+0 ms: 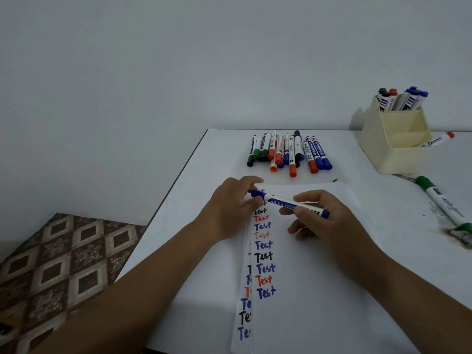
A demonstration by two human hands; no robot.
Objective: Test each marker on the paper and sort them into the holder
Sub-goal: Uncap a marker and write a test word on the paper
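Note:
A blue marker (279,202) lies across both hands, just above the white paper (319,264). My left hand (229,208) pinches its capped left end. My right hand (321,218) grips the barrel near the right end. The paper carries a column of "Test" words in blue, red and black. A pile of several markers (288,152) lies beyond the paper. The cream holder (398,149) stands at the back right, with several black, red and blue markers (401,98) upright in its rear compartment.
A green marker (444,203) lies on a stained patch at the right of the white table (199,190). A red-capped marker (438,141) lies by the holder's right side. The table's left edge drops to a patterned floor (58,264).

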